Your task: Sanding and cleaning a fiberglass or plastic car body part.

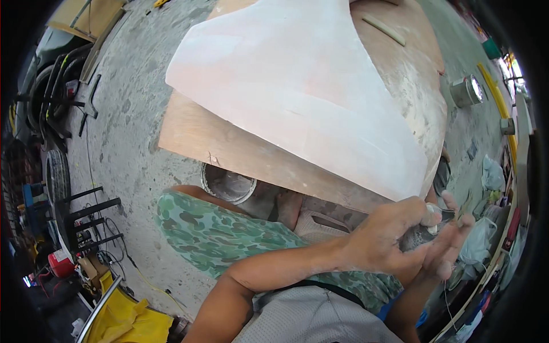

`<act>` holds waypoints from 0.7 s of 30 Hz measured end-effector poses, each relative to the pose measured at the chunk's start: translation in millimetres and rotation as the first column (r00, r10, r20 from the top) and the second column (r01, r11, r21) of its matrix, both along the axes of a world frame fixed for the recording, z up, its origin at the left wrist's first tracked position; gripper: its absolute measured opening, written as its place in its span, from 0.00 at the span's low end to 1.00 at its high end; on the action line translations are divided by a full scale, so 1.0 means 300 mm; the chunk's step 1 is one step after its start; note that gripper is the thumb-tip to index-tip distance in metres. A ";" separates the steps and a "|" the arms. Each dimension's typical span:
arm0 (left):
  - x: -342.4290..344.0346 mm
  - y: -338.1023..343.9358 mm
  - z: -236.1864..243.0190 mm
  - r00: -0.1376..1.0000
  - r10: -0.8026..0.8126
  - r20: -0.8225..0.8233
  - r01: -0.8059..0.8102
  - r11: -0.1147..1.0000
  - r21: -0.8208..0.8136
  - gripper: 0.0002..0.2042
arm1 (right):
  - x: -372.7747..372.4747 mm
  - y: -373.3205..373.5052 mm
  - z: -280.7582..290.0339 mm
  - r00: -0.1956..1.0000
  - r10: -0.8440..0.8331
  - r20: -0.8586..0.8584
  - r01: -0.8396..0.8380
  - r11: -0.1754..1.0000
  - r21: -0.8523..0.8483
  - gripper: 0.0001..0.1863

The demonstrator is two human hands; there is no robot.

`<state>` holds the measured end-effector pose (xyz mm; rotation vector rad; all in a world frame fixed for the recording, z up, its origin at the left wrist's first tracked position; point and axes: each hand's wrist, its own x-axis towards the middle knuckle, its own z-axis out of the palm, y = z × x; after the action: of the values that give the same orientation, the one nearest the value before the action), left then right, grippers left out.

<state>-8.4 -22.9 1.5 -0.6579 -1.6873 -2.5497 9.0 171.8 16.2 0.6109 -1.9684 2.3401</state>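
Note:
At the lower right my left hand [380, 231] is closed, its thumb and fingers gripping a crumpled dark grey sheet [413, 239] that looks like sandpaper. A small pale bit [433, 219] shows at the fingertips. Against the other side of the sheet is my right hand [452, 243], its fingers partly bent around it; my left hand hides some of that grip. Just beyond both hands lies a large curved panel [297, 86], coated whitish with pink patches. It rests on a wooden board [229, 137].
A pale stick [383, 30] lies on the board's far right. An open can [229, 186] stands under the near edge, beside my legs. Another can [466, 91] is on the floor at right. Tyres [57, 177], a black rack [86, 228] and yellow cloth [128, 314] are at left.

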 end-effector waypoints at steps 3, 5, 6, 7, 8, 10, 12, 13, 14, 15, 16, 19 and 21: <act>0.003 0.003 0.003 0.992 -0.027 0.122 0.013 0.994 0.108 0.17 | 0.023 -0.134 0.044 0.994 -0.040 0.099 0.043 0.999 -0.033 0.39; -0.007 -0.016 -0.007 0.980 -0.049 0.191 0.010 0.980 0.199 0.17 | 0.047 -0.112 0.016 0.984 -0.064 0.167 0.067 0.998 -0.012 0.41; -0.022 -0.039 0.003 0.992 -0.071 0.104 0.064 0.995 0.073 0.16 | 0.067 -0.018 -0.015 0.965 -0.156 0.209 0.114 0.973 0.202 0.41; -0.029 -0.055 0.002 0.994 -0.103 0.026 0.105 0.992 -0.064 0.15 | 0.067 -0.009 -0.017 0.938 -0.251 0.239 0.139 0.905 0.402 0.42; -0.027 -0.060 0.000 0.993 -0.112 0.036 0.114 0.991 -0.068 0.15 | 0.075 -0.010 -0.019 0.909 -0.351 0.225 0.210 0.852 0.480 0.40; -0.036 -0.057 -0.006 0.982 -0.130 0.138 0.118 0.989 0.089 0.15 | 0.065 -0.019 -0.023 0.920 -0.329 0.212 0.192 0.851 0.489 0.39; -0.049 -0.063 -0.009 0.998 -0.038 0.050 0.036 0.999 0.040 0.15 | 0.069 -0.036 -0.009 0.924 -0.335 0.185 0.186 0.815 0.549 0.37; -0.059 -0.065 -0.005 0.997 0.056 -0.044 -0.056 0.998 0.002 0.16 | 0.072 -0.047 -0.003 0.922 -0.344 0.178 0.195 0.809 0.555 0.37; -0.067 -0.073 0.000 0.998 0.046 -0.049 -0.045 0.999 0.012 0.16 | 0.077 -0.058 0.002 0.916 -0.375 0.144 0.232 0.787 0.572 0.38; -0.072 -0.092 0.026 0.997 -0.024 0.072 0.029 0.997 -0.069 0.16 | 0.091 -0.078 0.022 0.904 -0.413 0.110 0.273 0.756 0.594 0.38; -0.068 -0.106 0.030 0.976 -0.091 0.200 0.121 0.982 -0.145 0.16 | 0.034 -0.199 0.047 0.899 -0.408 0.159 0.304 0.843 0.443 0.39; -0.076 -0.131 -0.001 0.982 -0.037 0.184 0.070 0.981 -0.178 0.18 | 0.029 -0.238 0.040 0.855 -0.408 0.320 0.289 0.887 0.360 0.42; -0.070 -0.116 -0.021 0.980 -0.084 0.182 0.113 0.981 -0.159 0.21 | 0.023 -0.227 0.055 0.856 -0.377 0.354 0.223 0.887 0.404 0.39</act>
<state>-29.4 -57.7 -4.9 -0.5526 -1.9925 -2.6215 15.8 103.7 32.6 -0.2422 -2.4658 2.0636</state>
